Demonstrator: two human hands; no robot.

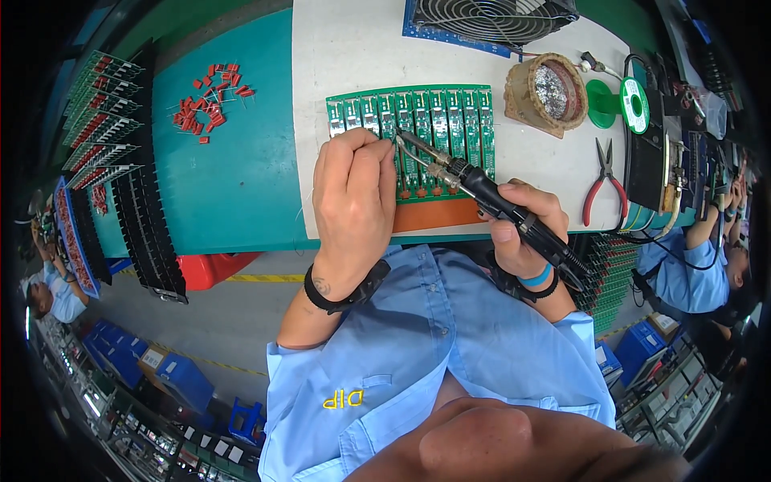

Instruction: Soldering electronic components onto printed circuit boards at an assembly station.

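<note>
A panel of green circuit boards (456, 120), joined side by side, lies on a white sheet in front of me. My right hand (526, 229) grips a black soldering iron (499, 201) with a thin metal tube along its front. The iron's tip reaches the upper middle of the panel, close to my left fingertips. My left hand (351, 193) rests over the panel's left part, its thumb and fingers pinched together. Whatever they hold, if anything, is hidden. Along the panel's near edge runs an orange-brown strip (438, 215).
Loose red components (210, 104) lie on the green mat (257, 177) to the left, beside black racks (144, 217) of boards. On the right are a round solder-scrap pot (522, 92), a solder wire spool (634, 106) and red-handled pliers (604, 181). A fan (490, 20) stands at the back.
</note>
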